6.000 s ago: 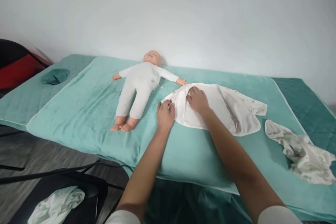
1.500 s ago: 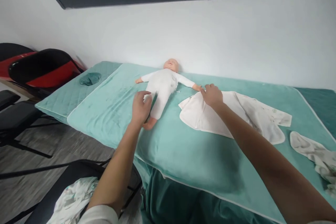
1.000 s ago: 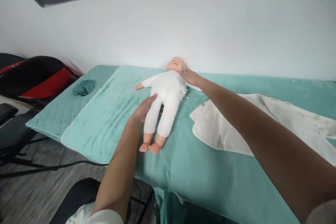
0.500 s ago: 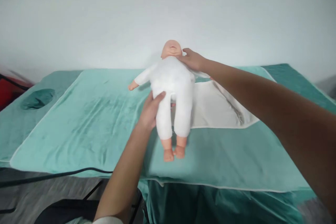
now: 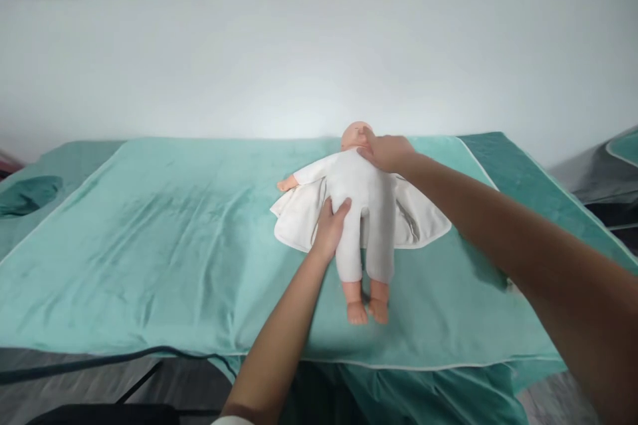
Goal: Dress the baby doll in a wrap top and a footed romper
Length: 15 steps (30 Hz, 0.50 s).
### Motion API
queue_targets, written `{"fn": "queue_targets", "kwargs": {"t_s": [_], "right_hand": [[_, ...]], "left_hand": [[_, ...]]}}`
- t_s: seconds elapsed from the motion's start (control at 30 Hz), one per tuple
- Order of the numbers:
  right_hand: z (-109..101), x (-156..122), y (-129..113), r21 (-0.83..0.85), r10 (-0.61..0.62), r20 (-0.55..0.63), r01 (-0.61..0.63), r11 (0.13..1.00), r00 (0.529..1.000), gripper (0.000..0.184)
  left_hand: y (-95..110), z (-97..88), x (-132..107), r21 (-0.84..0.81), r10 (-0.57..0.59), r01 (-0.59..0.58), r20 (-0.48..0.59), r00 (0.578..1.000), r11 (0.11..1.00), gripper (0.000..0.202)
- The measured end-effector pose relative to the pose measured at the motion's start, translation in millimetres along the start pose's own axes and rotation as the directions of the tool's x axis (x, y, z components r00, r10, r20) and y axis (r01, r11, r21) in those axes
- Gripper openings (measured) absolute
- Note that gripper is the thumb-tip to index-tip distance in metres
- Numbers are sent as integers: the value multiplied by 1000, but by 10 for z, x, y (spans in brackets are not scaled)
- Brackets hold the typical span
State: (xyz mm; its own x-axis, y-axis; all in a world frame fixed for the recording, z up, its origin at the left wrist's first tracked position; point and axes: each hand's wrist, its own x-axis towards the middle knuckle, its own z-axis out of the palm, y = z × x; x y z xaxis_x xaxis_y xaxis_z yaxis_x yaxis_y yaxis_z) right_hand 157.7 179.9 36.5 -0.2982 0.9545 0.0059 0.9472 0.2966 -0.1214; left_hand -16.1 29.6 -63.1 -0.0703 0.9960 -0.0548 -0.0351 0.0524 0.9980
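A baby doll (image 5: 359,179) with a white cloth body lies on its back, feet toward me. Under its torso a white cloth garment (image 5: 299,219) is spread, showing on both sides. My left hand (image 5: 331,229) grips the doll's hip on the left, thumb on top and fingers partly hidden at its side. My right hand (image 5: 391,151) holds the doll at the neck and shoulder, partly covering its head; some of its fingers are hidden behind the doll. The doll's arm on the right is hidden by my right hand and forearm.
A teal velvety sheet (image 5: 164,232) covers the massage table, which has a face hole (image 5: 30,196) at the far left. A white wall (image 5: 199,66) stands behind. A dark cable (image 5: 114,358) runs along the front left edge. Something small and partly hidden (image 5: 511,287) lies beside my right forearm.
Both hands have moved the doll right relative to the garment and lowered it. The garment, earlier seen mostly to the doll's right, now shows on both sides. The camera view has shifted.
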Motion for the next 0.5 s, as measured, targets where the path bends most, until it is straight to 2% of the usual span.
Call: {"fn": "queue_targets", "kwargs": {"t_s": [0.07, 0.1, 0.2, 0.27, 0.37, 0.43, 0.5], "right_hand": [[-54, 35, -199, -223, -178, -66, 159, 962, 982, 55], [-52, 55, -325, -280, -272, -76, 241, 929, 959, 50], [120, 132, -750, -270, -426, -17, 406, 873, 904, 42], [333, 206, -1002, -226, -422, 24, 416, 881, 906, 38], [606, 332, -1236, -192, -360, 83, 369, 909, 929, 35], [671, 393, -1284, -181, -345, 111, 361, 915, 932, 36], [640, 409, -1257, -172, -345, 121, 362, 916, 931, 40]], "left_hand": [[-13, -42, 70, 26, -36, 37, -20, 999, 999, 50], [-10, -62, 118, 76, -39, 42, -45, 998, 996, 51], [-3, -113, 309, 322, 88, -24, -185, 979, 946, 49], [-18, -145, 448, 488, 195, -57, -236, 952, 871, 43], [-60, -206, 612, 638, 192, -7, -221, 956, 770, 33], [-79, -263, 672, 689, 167, 9, -187, 968, 725, 27], [-84, -328, 697, 721, 189, -38, -130, 973, 691, 23]]}}
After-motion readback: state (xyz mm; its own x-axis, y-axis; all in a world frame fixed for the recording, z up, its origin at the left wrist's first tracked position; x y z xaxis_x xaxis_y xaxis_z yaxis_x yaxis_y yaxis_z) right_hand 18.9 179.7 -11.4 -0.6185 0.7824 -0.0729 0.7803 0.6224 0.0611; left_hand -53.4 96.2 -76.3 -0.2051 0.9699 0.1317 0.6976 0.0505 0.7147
